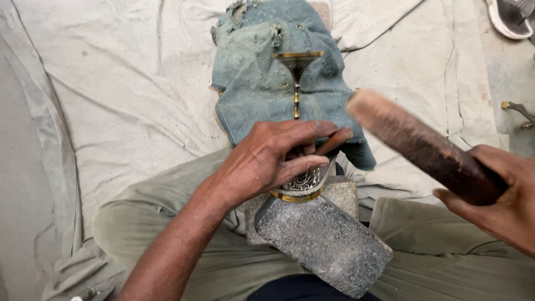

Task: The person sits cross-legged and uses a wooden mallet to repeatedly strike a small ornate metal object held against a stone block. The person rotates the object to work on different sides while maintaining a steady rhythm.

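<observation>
My left hand (270, 159) grips an engraved silver-and-brass metal goblet (301, 181) lying on its side, and pinches a thin reddish-brown punch tool (333, 140) against it. The goblet's stem and flared foot (297, 61) point away from me over a folded blue cloth (262, 83). The cup end rests on a grey stone block (323, 239) propped between my legs. My right hand (504, 200) is raised at the right, closed on a thick dark wooden mallet (418, 145) whose blurred end hangs above the goblet.
A pale dusty canvas sheet (122, 95) covers the floor. My olive-green trousers (446, 256) frame the block. A sandal (510, 19) lies at the top right, and a small brass piece (515, 108) sits on bare floor at the right edge.
</observation>
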Demonstrator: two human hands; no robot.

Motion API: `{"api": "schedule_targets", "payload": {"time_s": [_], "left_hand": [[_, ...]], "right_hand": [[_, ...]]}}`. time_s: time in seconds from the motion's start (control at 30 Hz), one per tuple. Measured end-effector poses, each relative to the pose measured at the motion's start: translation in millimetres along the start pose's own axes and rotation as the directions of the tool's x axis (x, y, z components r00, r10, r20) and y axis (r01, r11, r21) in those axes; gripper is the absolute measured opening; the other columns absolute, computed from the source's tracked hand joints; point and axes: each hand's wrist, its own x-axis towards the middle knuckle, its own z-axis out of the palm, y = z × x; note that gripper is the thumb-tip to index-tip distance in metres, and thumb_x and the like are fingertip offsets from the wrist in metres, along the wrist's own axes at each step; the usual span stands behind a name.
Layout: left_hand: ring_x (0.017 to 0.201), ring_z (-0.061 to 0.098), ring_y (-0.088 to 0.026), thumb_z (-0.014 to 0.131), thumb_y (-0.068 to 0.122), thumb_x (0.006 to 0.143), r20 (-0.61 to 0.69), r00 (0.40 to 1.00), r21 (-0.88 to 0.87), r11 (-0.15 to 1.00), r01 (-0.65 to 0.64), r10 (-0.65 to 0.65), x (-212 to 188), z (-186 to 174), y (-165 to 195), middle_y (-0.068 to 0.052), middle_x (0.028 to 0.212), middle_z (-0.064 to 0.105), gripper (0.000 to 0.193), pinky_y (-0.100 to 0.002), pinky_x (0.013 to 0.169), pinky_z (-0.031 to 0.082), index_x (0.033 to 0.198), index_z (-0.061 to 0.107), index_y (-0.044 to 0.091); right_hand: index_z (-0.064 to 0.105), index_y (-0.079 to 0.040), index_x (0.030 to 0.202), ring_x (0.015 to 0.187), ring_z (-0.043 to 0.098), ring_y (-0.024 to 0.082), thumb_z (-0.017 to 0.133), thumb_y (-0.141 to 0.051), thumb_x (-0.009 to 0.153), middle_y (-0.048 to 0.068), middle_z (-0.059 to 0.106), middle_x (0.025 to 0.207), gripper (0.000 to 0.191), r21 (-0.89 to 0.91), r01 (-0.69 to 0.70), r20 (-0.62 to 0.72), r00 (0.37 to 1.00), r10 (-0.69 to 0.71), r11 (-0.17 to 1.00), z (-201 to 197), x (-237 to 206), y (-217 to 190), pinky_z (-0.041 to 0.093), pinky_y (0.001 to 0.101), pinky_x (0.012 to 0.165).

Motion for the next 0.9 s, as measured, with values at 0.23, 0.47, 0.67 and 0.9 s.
{"api": "schedule_targets", "payload": {"time_s": [0.23,0.47,0.67,0.9], "left_hand": [[0.082,0.074,-0.013,0.076,0.031,0.090,0.000,1.000,0.017,1.000,-0.020,0.020,2,1,1,0.002,0.102,0.077,0.048,-0.033,0.075,0.064,0.136,0.065,0.023],[0.083,0.073,-0.012,0.080,0.027,0.088,-0.033,0.997,-0.114,0.991,0.065,-0.069,-7,-2,18,-0.001,0.093,0.073,0.048,-0.029,0.071,0.066,0.133,0.067,0.018],[0.074,0.073,-0.013,0.081,0.024,0.084,0.027,0.988,-0.052,0.986,0.156,-0.155,4,2,13,-0.001,0.085,0.074,0.048,-0.032,0.065,0.063,0.128,0.067,0.016],[0.079,0.075,-0.015,0.079,0.019,0.087,-0.020,0.996,-0.032,0.996,0.089,-0.090,1,7,23,-0.005,0.096,0.078,0.043,-0.034,0.066,0.063,0.128,0.067,0.014]], "right_hand": [[0.066,-0.010,0.104,0.058,0.067,0.022,0.087,-0.030,0.084,0.012,0.066,0.073,0.036,-0.358,-0.219,0.221,0.925,0.310,0.908,-12,-7,-64,0.063,0.0358,0.061],[0.063,-0.007,0.124,0.084,0.079,0.028,0.085,-0.021,0.080,0.016,0.071,0.091,0.052,0.469,-0.279,0.076,0.958,0.276,0.838,1,-18,-39,0.064,0.0482,0.073],[0.064,0.002,0.111,0.090,0.078,0.028,0.077,-0.015,0.093,0.016,0.071,0.093,0.028,0.406,-0.364,0.132,0.931,0.341,0.838,14,-25,-6,0.061,0.0445,0.084],[0.061,-0.006,0.108,0.070,0.064,0.023,0.081,0.002,0.082,0.009,0.063,0.088,0.034,0.229,-0.123,0.021,0.992,0.121,0.966,10,-19,-18,0.057,0.0409,0.061]]}}
